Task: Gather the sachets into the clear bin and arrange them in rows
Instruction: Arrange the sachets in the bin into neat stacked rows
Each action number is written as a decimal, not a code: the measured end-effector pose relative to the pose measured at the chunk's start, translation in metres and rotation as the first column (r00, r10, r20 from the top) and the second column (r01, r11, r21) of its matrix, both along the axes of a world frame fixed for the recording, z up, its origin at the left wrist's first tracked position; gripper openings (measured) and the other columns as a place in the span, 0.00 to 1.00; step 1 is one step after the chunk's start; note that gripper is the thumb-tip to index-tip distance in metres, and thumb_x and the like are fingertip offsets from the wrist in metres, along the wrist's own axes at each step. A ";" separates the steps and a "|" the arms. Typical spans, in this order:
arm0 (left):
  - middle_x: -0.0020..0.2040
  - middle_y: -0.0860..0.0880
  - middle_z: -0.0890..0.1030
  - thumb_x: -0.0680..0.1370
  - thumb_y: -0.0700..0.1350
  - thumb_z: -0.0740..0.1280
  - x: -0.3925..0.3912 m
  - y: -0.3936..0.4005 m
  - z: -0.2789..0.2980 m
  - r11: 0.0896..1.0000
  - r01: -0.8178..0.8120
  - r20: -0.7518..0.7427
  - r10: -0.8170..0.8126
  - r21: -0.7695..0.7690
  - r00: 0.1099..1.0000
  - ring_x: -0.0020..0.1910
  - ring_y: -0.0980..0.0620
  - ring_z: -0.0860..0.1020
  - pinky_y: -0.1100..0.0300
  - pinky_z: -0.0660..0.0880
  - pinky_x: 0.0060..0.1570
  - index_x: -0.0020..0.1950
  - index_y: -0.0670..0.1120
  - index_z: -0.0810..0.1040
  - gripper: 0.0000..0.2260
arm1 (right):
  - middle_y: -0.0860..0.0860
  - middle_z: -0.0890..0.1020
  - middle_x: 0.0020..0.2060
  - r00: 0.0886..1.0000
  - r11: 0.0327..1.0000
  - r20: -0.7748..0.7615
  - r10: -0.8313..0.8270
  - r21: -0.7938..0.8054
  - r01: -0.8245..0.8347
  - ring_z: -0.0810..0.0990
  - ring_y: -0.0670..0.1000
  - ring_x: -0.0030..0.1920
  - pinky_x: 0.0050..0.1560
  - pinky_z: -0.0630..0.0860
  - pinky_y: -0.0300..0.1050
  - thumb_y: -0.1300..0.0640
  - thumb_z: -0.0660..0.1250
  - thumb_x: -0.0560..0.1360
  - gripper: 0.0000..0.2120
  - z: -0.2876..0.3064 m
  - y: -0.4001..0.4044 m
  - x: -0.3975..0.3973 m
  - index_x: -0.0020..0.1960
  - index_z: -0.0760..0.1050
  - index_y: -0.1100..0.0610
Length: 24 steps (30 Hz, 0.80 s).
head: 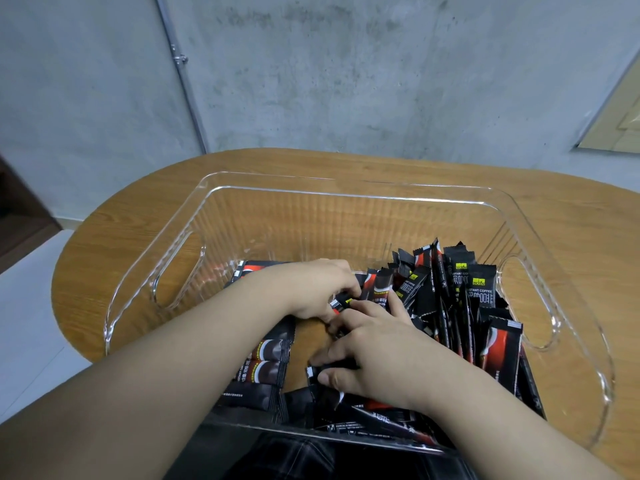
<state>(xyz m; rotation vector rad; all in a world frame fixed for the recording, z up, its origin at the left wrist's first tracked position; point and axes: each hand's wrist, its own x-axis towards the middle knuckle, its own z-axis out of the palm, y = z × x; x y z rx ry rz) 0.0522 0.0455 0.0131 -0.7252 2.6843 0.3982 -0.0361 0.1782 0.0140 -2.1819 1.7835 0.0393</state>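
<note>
The sachets (478, 289) are slim stick packs of glossy black foil with crimped, saw-toothed ends, a red and white swirl on one face and small yellow marks and pale lettering, including the words "instant coffee", on the other. All that show lie inside the clear bin (346, 197), a rectangular tub of transparent hard plastic with finely ribbed walls, a rounded, flared rim and an oval handle cutout in each short side. At the right end of the bin the sachets stand in a loose, leaning bunch, some upright and some tilted against one another; along the left they lie flat, side by side in a neat row (266, 355); more lie jumbled flat against the near wall. Between them a patch of the bin's floor is bare, and the wood shows through it. The left hand (311, 289) reaches in palm down, its fingertips curled and pinching the end of a sachet (341, 303) near the middle of the bin. The right hand (377, 355) sits just beside it, touching it at the fingertips, fingers and thumb curled round another flat sachet (317, 370). The bin rests on a rounded table (114, 244) of orange-brown wood with a clear grain, set against a grey, mottled concrete wall (346, 81) with a thin metal pipe (183, 74) running down it.
</note>
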 end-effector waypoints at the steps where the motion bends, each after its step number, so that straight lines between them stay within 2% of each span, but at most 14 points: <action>1: 0.64 0.51 0.68 0.73 0.44 0.72 -0.001 -0.002 0.000 1.000 -0.006 0.006 0.006 0.012 1.000 0.63 0.50 0.68 0.54 0.67 0.61 0.67 0.51 0.71 0.23 | 0.44 0.68 0.65 1.000 1.000 0.000 0.000 -0.001 0.000 0.55 0.51 0.71 0.71 0.34 0.65 0.38 0.58 0.76 0.16 0.000 0.000 0.000 0.63 0.72 0.33; 3: 0.60 0.51 0.69 0.72 0.44 0.73 -0.002 -0.005 0.000 1.000 -0.008 -0.006 0.008 0.026 1.000 0.59 0.50 0.69 0.55 0.69 0.56 0.60 0.50 0.74 0.18 | 0.44 0.68 0.65 1.000 1.000 0.001 -0.002 -0.003 0.002 0.55 0.51 0.71 0.70 0.33 0.64 0.37 0.58 0.76 0.16 -0.001 0.000 0.000 0.63 0.72 0.33; 6: 0.51 0.51 0.69 0.72 0.42 0.72 -0.007 -0.004 0.000 0.999 0.031 -0.010 -0.031 0.021 0.999 0.48 0.51 0.70 0.60 0.68 0.42 0.52 0.49 0.73 0.12 | 0.44 0.67 0.65 1.000 1.000 0.006 -0.011 -0.002 0.011 0.55 0.51 0.70 0.70 0.32 0.63 0.37 0.58 0.76 0.16 -0.001 -0.001 0.000 0.63 0.72 0.33; 7: 0.49 0.52 0.69 0.72 0.41 0.72 -0.008 -0.005 -0.002 0.999 0.035 -0.007 -0.034 0.023 0.999 0.46 0.51 0.69 0.59 0.67 0.41 0.50 0.49 0.71 0.12 | 0.44 0.67 0.65 1.000 1.000 0.006 -0.012 0.000 0.012 0.55 0.51 0.70 0.70 0.32 0.63 0.37 0.58 0.76 0.16 -0.001 -0.001 0.000 0.63 0.72 0.34; 9: 0.49 0.51 0.70 0.72 0.41 0.71 -0.009 -0.004 -0.004 0.999 0.029 0.016 -0.029 0.029 0.999 0.47 0.49 0.71 0.56 0.69 0.47 0.48 0.50 0.68 0.13 | 0.44 0.68 0.65 1.000 1.000 0.000 -0.012 0.003 0.012 0.55 0.51 0.70 0.70 0.32 0.64 0.38 0.58 0.76 0.16 -0.001 -0.001 0.000 0.63 0.72 0.34; 11: 0.51 0.48 0.73 0.73 0.41 0.70 -0.011 -0.002 -0.004 1.000 0.019 0.062 -0.020 0.025 0.998 0.49 0.47 0.72 0.55 0.69 0.48 0.49 0.49 0.68 0.12 | 0.44 0.68 0.64 1.000 1.000 -0.002 -0.012 0.001 0.012 0.55 0.52 0.70 0.70 0.32 0.64 0.38 0.59 0.76 0.16 -0.001 -0.001 0.000 0.63 0.72 0.34; 13: 0.52 0.45 0.75 0.74 0.43 0.70 -0.012 -0.001 0.000 1.000 0.000 0.098 -0.001 0.018 0.995 0.48 0.46 0.73 0.56 0.68 0.43 0.54 0.47 0.72 0.11 | 0.43 0.68 0.64 1.000 1.000 0.005 -0.017 -0.005 0.017 0.55 0.52 0.71 0.70 0.31 0.64 0.37 0.59 0.76 0.16 -0.001 0.000 0.001 0.62 0.72 0.33; 14: 0.49 0.45 0.75 0.74 0.44 0.70 -0.011 -0.001 0.003 0.999 -0.016 0.104 0.013 0.028 0.994 0.45 0.46 0.72 0.57 0.67 0.38 0.55 0.47 0.74 0.11 | 0.43 0.68 0.64 1.000 1.000 0.004 -0.019 -0.004 0.019 0.55 0.52 0.71 0.69 0.31 0.64 0.37 0.59 0.76 0.15 -0.001 0.000 0.002 0.62 0.72 0.33; 16: 0.44 0.47 0.75 0.72 0.45 0.72 -0.009 -0.004 0.006 0.997 -0.036 0.076 0.031 0.063 0.997 0.42 0.47 0.72 0.59 0.66 0.35 0.49 0.49 0.75 0.09 | 0.43 0.67 0.65 1.000 1.000 -0.018 -0.012 0.003 0.012 0.54 0.53 0.71 0.69 0.32 0.65 0.37 0.58 0.76 0.16 0.000 0.000 0.002 0.63 0.71 0.33; 17: 0.45 0.47 0.77 0.72 0.46 0.73 -0.008 -0.006 0.007 0.996 -0.045 0.062 0.040 0.079 0.997 0.43 0.46 0.73 0.59 0.69 0.37 0.48 0.49 0.76 0.08 | 0.43 0.67 0.66 1.000 1.000 -0.030 -0.005 0.007 0.005 0.54 0.53 0.71 0.69 0.32 0.65 0.37 0.57 0.76 0.16 0.001 0.000 0.002 0.63 0.71 0.33; 19: 0.49 0.48 0.78 0.72 0.48 0.72 -0.006 -0.008 0.009 0.994 -0.062 0.058 0.056 0.094 0.997 0.47 0.46 0.75 0.58 0.72 0.45 0.56 0.50 0.78 0.13 | 0.44 0.66 0.66 0.999 1.000 -0.040 0.000 0.011 0.001 0.53 0.54 0.72 0.69 0.32 0.66 0.37 0.57 0.77 0.16 0.001 0.000 0.001 0.64 0.71 0.33; 22: 0.44 0.52 0.75 0.76 0.47 0.69 -0.005 -0.005 0.015 0.990 -0.073 0.073 0.065 0.119 0.995 0.45 0.51 0.72 0.61 0.68 0.44 0.64 0.51 0.76 0.16 | 0.44 0.66 0.67 0.999 1.000 -0.036 -0.004 0.009 0.004 0.54 0.55 0.72 0.69 0.32 0.66 0.38 0.57 0.77 0.16 0.000 0.000 0.002 0.64 0.71 0.34; 24: 0.49 0.49 0.76 0.78 0.47 0.66 -0.006 -0.003 0.016 0.988 -0.083 0.097 0.071 0.128 0.993 0.45 0.52 0.71 0.61 0.67 0.45 0.65 0.50 0.74 0.15 | 0.44 0.66 0.67 1.000 1.000 -0.029 -0.006 0.012 0.006 0.53 0.54 0.72 0.70 0.32 0.66 0.38 0.58 0.77 0.16 0.000 0.000 0.002 0.63 0.72 0.34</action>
